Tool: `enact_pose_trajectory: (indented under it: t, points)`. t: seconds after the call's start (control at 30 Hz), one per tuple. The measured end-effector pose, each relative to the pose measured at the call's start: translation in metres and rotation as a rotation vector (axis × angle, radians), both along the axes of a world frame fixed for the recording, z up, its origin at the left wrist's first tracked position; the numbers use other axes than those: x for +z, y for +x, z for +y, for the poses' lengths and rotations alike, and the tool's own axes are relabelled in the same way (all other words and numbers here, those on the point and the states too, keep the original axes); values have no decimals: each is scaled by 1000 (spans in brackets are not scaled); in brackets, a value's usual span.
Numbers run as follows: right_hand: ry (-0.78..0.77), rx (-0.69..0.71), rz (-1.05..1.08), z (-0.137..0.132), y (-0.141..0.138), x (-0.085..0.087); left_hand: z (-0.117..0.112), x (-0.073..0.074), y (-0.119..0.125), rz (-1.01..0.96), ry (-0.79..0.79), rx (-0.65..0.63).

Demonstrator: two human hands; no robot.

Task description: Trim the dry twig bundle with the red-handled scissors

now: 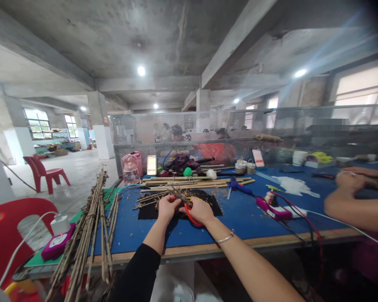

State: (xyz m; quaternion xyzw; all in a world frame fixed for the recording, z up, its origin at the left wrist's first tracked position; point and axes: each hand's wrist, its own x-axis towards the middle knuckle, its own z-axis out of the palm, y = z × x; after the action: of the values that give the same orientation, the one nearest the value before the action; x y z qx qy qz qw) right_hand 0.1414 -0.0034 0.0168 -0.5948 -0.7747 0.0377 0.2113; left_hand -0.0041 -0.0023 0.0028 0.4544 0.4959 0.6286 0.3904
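A pair of red-handled scissors (192, 219) is in my right hand (203, 211), its blades angled up and left over a black cloth (147, 213). Just to the left, my left hand (167, 209) is closed in a pinch near the blades; what its fingers hold is too small to make out. Thin twigs (146, 200) and dry scraps lie on the cloth around both hands. Behind them, longer pale sticks (164, 183) are laid across the blue tabletop (126, 237).
A bundle of long dry stalks (87, 228) overhangs the table's left front edge. To the right are a blue glue gun (242, 187), a purple power strip (273, 209) and cords. A co-worker's hands (349, 182) are farther right. A perforated metal screen (132, 130) stands behind.
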Motion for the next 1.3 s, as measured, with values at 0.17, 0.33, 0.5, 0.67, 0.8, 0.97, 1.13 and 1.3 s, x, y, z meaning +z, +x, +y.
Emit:
enact_pose_trajectory:
  t: [0.17,0.33,0.5,0.67,0.8,0.97,1.13,1.3]
  points:
    - [17,4,-20,1,-1,-3,4,-6,-3,43,0,8]
    - [113,-4,-48,3,-1,-4,7,-11,-5,127,35,18]
    - [185,30,-60,4,-1,-2,7,-11,-3,155,44,0]
    - [72,2,-53,3,-1,-1,8,-11,-2,71,15,-12]
    - [12,-5,-36,2,-1,-1,10,-13,-2,64,0,-5]
    - [-5,-12,-22,3,0,-2,9,-12,-1,-22,-32,-55]
    - [23,-18,-15,4,0,-3,5,-6,0,-125,-31,-115]
    - [100,65,-10,8,0,-6,5,-7,0,-105,-15,-147]
